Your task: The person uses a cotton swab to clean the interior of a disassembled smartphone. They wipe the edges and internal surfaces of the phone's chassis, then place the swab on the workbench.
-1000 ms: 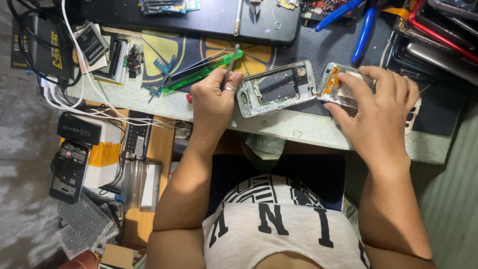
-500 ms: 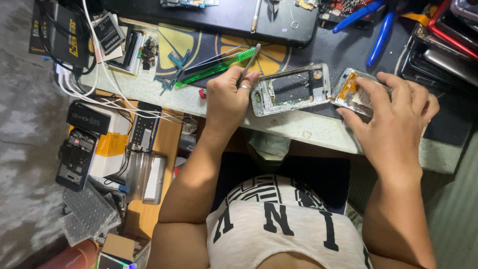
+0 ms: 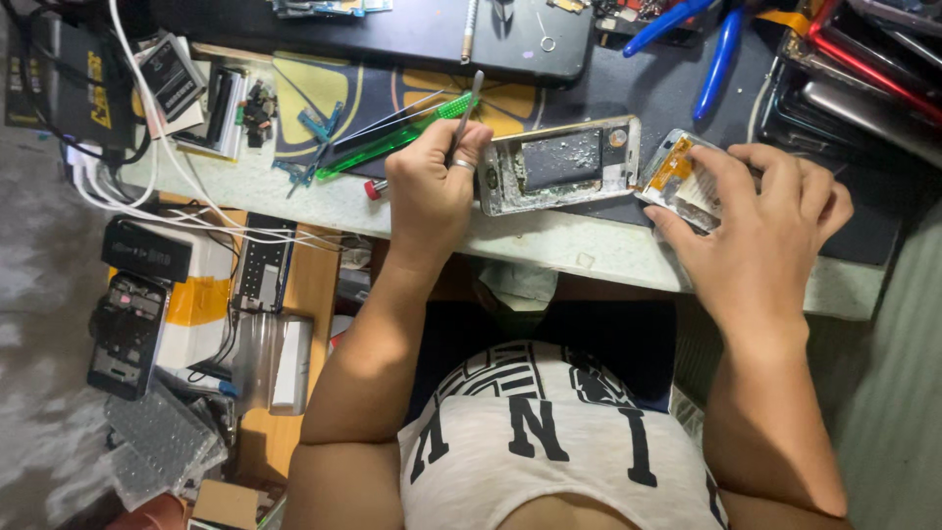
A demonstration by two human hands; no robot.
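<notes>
An opened phone frame with a bare grey interior lies on the desk mat between my hands. My left hand is closed on a thin metal tool whose shaft points up and away; the hand sits just left of the frame's edge. My right hand rests over a second phone part with an orange flex strip, fingers curled on it at the desk's front right.
A green translucent pry tool and a small red-tipped piece lie left of my left hand. Blue-handled pliers, a dark flat device and stacked phones line the back. White cables and devices crowd a low shelf at left.
The view has shifted slightly. My left hand keeps the metal tool and stays at the frame's left end. My right hand stays on the part with the orange strip.
</notes>
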